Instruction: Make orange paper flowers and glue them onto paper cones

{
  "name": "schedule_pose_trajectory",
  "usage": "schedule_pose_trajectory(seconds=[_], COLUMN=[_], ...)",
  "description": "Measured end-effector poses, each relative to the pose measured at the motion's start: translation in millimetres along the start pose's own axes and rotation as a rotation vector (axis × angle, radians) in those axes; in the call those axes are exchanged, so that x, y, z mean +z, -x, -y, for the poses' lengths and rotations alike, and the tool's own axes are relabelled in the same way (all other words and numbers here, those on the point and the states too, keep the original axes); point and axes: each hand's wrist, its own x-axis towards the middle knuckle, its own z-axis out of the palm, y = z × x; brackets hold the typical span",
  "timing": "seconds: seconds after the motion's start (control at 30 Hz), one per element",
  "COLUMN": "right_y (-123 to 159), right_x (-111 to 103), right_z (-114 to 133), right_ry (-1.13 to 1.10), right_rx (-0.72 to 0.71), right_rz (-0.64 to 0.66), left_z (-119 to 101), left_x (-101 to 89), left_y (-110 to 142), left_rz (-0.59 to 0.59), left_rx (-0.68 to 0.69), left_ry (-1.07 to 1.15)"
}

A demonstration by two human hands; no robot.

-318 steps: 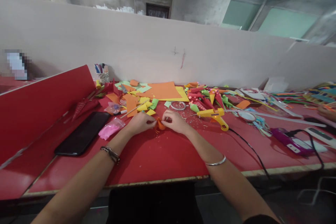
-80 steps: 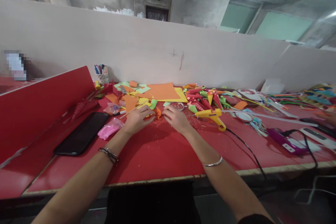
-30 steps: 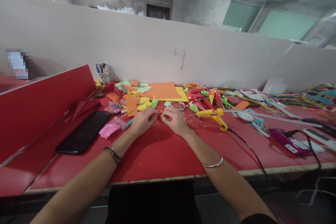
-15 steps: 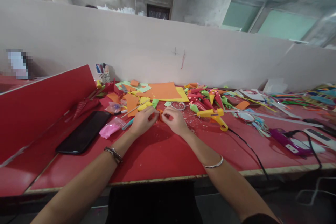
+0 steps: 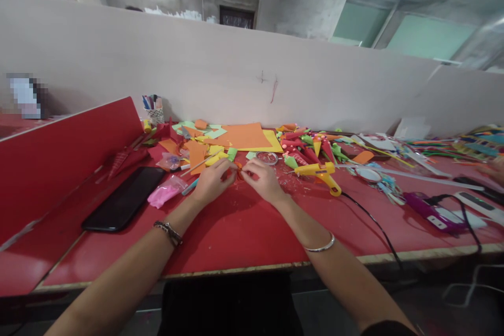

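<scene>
Between my fingertips, over the middle of the red table [image 5: 220,241], is a small orange paper piece [image 5: 239,170]; its exact shape is mostly hidden by my fingers. My left hand [image 5: 214,181] pinches it from the left, and my right hand [image 5: 263,181] pinches it from the right. Just beyond my hands lie yellow and green paper scraps [image 5: 216,157] and a roll of clear tape [image 5: 266,158]. A yellow glue gun [image 5: 318,170] rests to the right of my right hand. Left of my left hand is a bag with pink material [image 5: 163,195].
A black phone [image 5: 124,199] lies at left beside a red divider [image 5: 71,163]. Orange sheets [image 5: 244,135] and small paper cones [image 5: 309,147] are piled along the back wall. A purple power strip [image 5: 429,212] with cables sits at right. Another person's hand [image 5: 494,169] shows at the right edge.
My hands stay almost in place, still pinching the orange paper piece. Another person's hand has come into view at the far right edge.
</scene>
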Motion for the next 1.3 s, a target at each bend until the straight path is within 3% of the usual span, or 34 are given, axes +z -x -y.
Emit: schedule_pose_trajectory(seconds=[0.2,0.5,0.9,1.07,1.3], right_y=[-1,-2,0,0,2], right_x=[-6,-9,-4,-4,-3], right_z=[1,4,7,9,1], right_ry=[0.179,0.246,0.174,0.121,0.169], right_rx=[-0.114,-0.148,-0.057,0.0,0.169], right_rz=[0.07,0.074,0.076,0.07,0.058], left_z=[2,-1,-3,-2,18], left_x=[-5.0,-7.6,-6.5,-8.0,-20.0], left_y=[0,1,4,4,3], left_rz=[0.002,0.04,0.115,0.023,-0.326], left_rx=[-0.005,0.02,0.003,-0.035,-0.244], left_ry=[-0.099,-0.078,-0.033,0.02,-0.042])
